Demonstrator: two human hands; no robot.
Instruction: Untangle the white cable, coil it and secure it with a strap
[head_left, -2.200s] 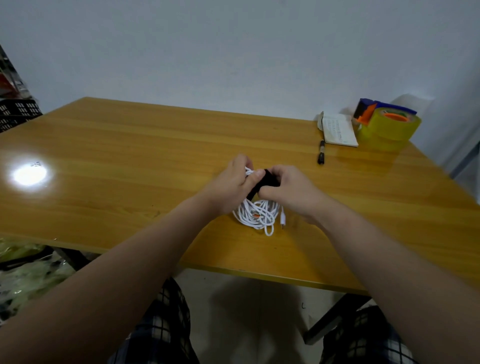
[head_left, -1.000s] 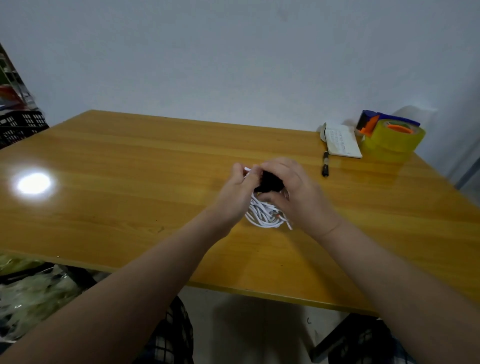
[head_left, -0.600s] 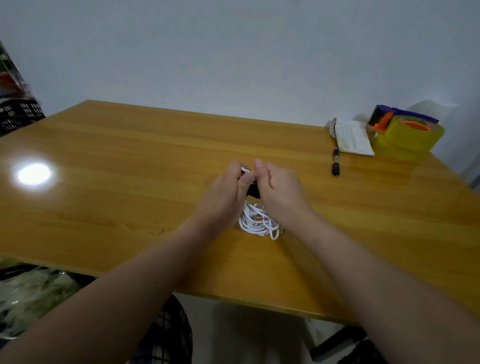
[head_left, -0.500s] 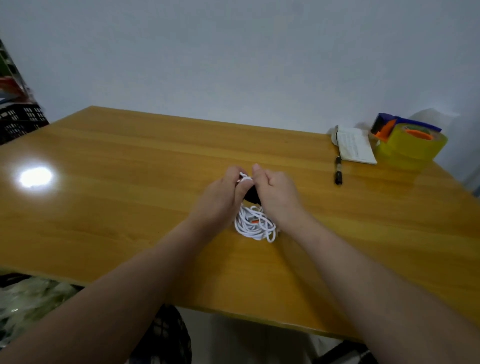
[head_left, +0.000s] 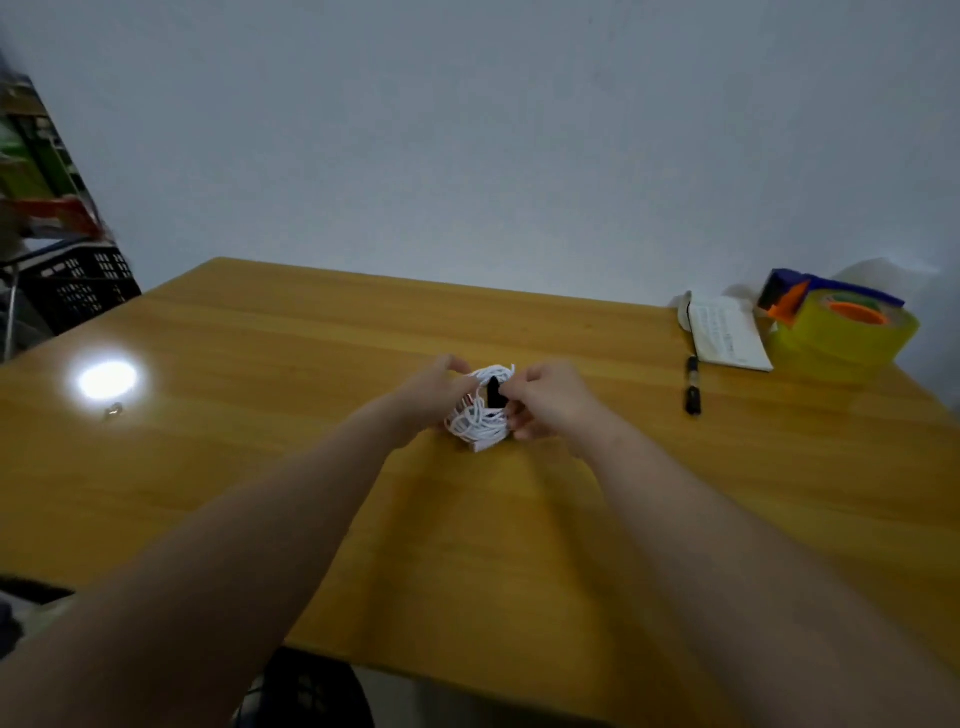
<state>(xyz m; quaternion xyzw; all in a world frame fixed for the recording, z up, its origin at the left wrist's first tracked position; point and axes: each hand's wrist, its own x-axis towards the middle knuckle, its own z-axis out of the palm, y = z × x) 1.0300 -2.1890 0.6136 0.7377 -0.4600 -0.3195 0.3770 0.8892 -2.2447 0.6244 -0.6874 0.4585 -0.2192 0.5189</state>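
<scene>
A: Head view, centre frame: we see the cable (head_left: 480, 421) coiled on the table (head_left: 291, 364), strap (head_left: 495, 393) around it.
B: Hands?
A: Left hand (head_left: 434, 392) and right hand (head_left: 550, 397) both pinch the coil.

Both forearms are showing bare right down from the fingers, with no sleeve, watch or ring visible on the left hand (head_left: 434, 387) or the right hand (head_left: 553, 397).
</scene>
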